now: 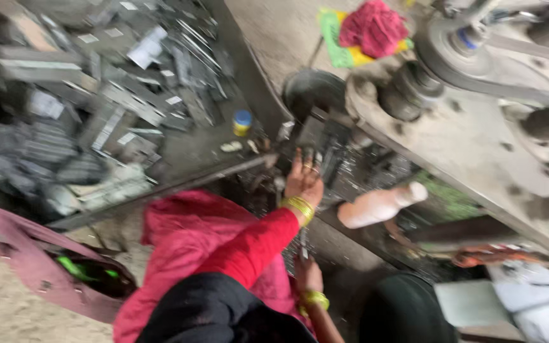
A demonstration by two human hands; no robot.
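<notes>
**Down at the belt machine, grubby workshop floor**

Beside the belt-driven machine [478,127] our left hand [303,178] lies spread on small metal parts [325,152]; our right hand [307,274] pinches a thin metal piece [302,244]. Grey offcuts [96,95] litter the dusty floor [1,305].

Floor [7,305] under metal scraps [109,95]

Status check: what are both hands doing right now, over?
Left hand on dark metal pieces at the machine. Right hand grips thin metal strip. White bottle alongside.

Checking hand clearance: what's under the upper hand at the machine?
Under the left hand, dark metal pieces on the machine bed. Blur and fingers hide whatever sits directly beneath the palm.
</notes>
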